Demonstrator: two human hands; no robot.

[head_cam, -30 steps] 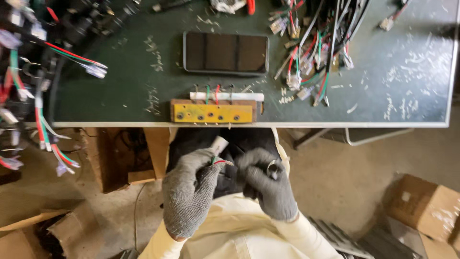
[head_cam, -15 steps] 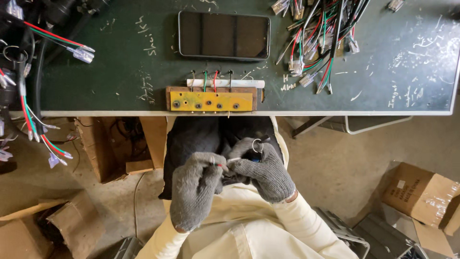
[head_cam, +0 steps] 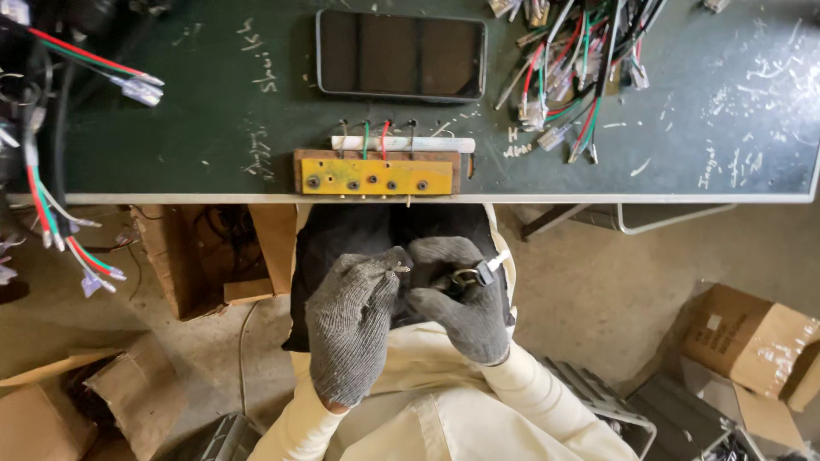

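Here, both gloved hands, left (head_cam: 352,329) and right (head_cam: 461,300), pinch a small wire connector (head_cam: 471,275) (boxes' contents unclear).

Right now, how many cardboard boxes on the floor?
3 in view: one at right, one at bottom left, and a tall one under the table's left side. More may sit out of frame.
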